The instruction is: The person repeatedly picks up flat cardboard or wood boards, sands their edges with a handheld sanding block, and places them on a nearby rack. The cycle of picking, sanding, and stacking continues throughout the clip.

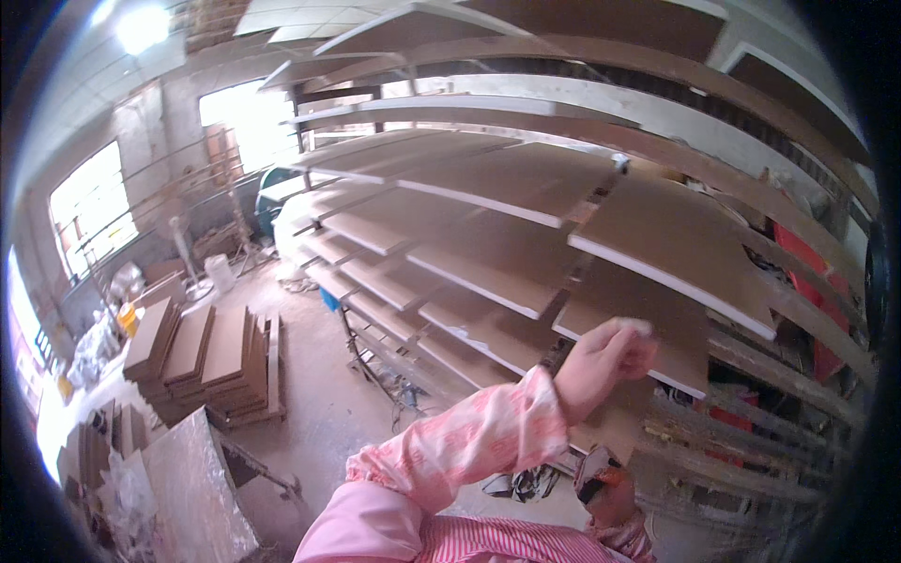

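My left hand [609, 362], in a pink patterned sleeve, is raised with curled fingers before the front edge of a brown board with a white edge [633, 331] on a rack. A pale spot shows at its fingertips; whether it holds anything is unclear. My right hand [607, 489] is lower, near my body and below the boards. Something dark and reddish lies at or over its fingers, too blurred to tell if it is held or worn. Beside the left hand's board, more white-edged boards [486, 246] lie flat on several levels of the rack.
Stacks of brown boards [225, 345] stand on the floor at left, behind a tilted, stained panel [200, 485]. Rack rails [795, 295] run along the right, with red items [802, 253] behind them. A white stand [184, 246] is near the windows. Dark crumpled material [521, 484] lies below the rack.
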Demonstrator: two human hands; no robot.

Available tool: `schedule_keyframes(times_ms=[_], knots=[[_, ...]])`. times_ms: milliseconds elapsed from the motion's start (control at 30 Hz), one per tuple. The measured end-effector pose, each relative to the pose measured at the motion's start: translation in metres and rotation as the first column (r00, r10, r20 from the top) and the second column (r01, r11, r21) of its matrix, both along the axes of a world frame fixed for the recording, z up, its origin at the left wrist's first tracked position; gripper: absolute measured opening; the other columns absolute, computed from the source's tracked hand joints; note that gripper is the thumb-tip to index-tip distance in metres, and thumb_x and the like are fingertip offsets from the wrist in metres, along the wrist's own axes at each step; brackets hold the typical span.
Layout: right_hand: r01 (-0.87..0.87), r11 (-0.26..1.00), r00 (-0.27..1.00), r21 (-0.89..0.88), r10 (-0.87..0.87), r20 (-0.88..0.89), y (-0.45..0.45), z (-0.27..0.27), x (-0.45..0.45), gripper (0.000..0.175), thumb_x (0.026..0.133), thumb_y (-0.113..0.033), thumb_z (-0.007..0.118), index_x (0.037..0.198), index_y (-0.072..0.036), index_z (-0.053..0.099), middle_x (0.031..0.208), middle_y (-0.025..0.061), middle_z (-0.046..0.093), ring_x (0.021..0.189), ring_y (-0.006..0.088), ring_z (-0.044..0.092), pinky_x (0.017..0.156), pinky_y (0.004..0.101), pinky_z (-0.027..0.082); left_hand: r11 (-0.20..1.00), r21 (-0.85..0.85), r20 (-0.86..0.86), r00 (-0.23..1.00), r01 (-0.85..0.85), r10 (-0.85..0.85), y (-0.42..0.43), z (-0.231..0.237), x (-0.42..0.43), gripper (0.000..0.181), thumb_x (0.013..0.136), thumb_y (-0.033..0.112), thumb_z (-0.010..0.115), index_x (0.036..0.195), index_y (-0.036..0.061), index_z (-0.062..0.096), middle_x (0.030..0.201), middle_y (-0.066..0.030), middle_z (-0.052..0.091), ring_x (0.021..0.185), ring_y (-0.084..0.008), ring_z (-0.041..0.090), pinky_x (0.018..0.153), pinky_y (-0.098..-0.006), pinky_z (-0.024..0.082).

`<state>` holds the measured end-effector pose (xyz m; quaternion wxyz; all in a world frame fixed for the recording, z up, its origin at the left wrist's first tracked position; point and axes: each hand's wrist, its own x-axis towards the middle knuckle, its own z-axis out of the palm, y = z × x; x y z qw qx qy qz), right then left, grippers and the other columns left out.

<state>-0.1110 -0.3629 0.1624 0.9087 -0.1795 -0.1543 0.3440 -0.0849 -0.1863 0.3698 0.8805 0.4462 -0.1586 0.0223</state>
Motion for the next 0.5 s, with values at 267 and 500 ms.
schedule_keyframes(times_ms=[267, 500], knots=[[-0.117, 0.958, 0.972, -0.263, 0.056, -0.229, 0.084, -0.02, -0.022, 0.034, 0.082, -0.005, 0.055, 0.114, 0.002, 0.063, 0.108, 0.0166, 0.069, 0.101, 0.0324, 0.065, 0.097, 0.0457, 0.05, 0.771, 0.359, -0.327, 0.703, -0.526, 0.632, 0.183, -0.146, -0.118, 0.035, 0.101, 0.038, 0.056, 0.087, 0.0065, 0.062, 0.063, 0.0027, 0.048, 0.053, -0.0096, 0.045, 0.048, -0.0281, 0.035], [-0.434, 0.833, 0.874, -0.344, 0.295, -0.387, 0.21, -0.012, -0.054, 0.03, 0.083, -0.002, 0.054, 0.11, 0.008, 0.061, 0.104, 0.018, 0.067, 0.095, 0.0308, 0.064, 0.098, 0.0431, 0.049, 0.396, 0.404, -0.643, 0.051, -0.825, 0.764, 0.274, -0.321, -0.325, 0.036, 0.099, 0.035, 0.056, 0.072, 0.0111, 0.053, 0.058, 0.0004, 0.046, 0.046, -0.0129, 0.043, 0.043, -0.032, 0.036]])
